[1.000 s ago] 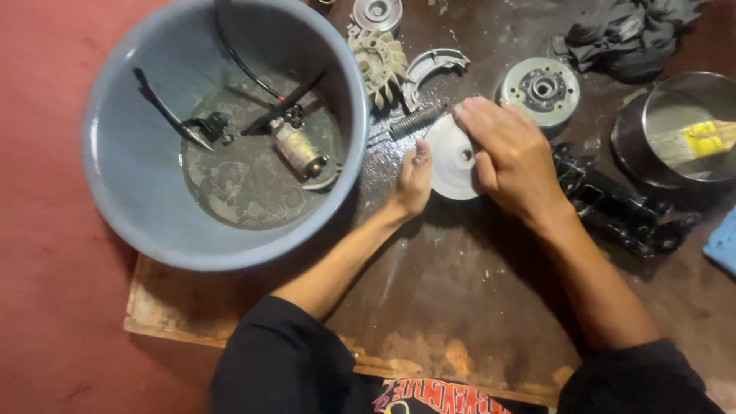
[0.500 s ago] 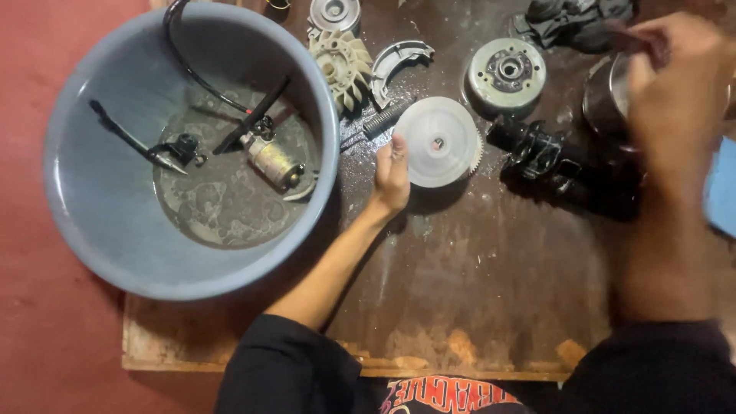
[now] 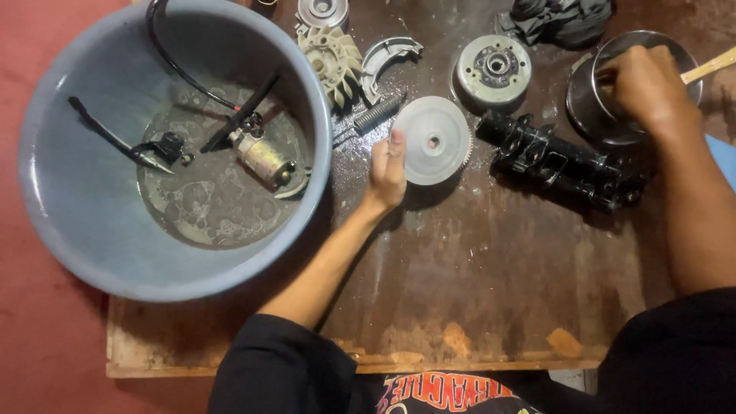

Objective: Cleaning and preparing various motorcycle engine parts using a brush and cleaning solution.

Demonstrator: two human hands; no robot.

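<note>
The pale toothed disc [image 3: 434, 140] lies flat on the dark, wet board [image 3: 491, 291], its face turned up at the camera and its small centre hole showing; being round, it has no long axis to speak of, and its toothed rim is clearest on the right side. It sits just right of the grey basin [image 3: 69, 230], below a coil spring [image 3: 377, 112] and left of a black elongated metal assembly [image 3: 560, 165], whose length runs from upper left down to lower right.

In the head view, the left hand [image 3: 387, 167] rests at the disc's left edge, fingers loosely curled and touching the rim without closing around it. Half a second ago it was in the same spot against the disc, so that contact has not changed. The right hand [image 3: 648, 80] has changed: a second ago it lay on top of the disc, then it was lifted toward the upper right, and now it is at the round metal pot [image 3: 598, 115], fingers closed around a wooden handle [image 3: 709, 65] that sticks out to the right past the pot's rim.

Inside the basin, a small cylindrical motor [image 3: 264, 161] and black cables lie in soapy, shallow water. A cream fan wheel [image 3: 331, 57], a curved metal shoe [image 3: 387, 55] and a round hub [image 3: 493, 67] lie along the top of the board.
</note>
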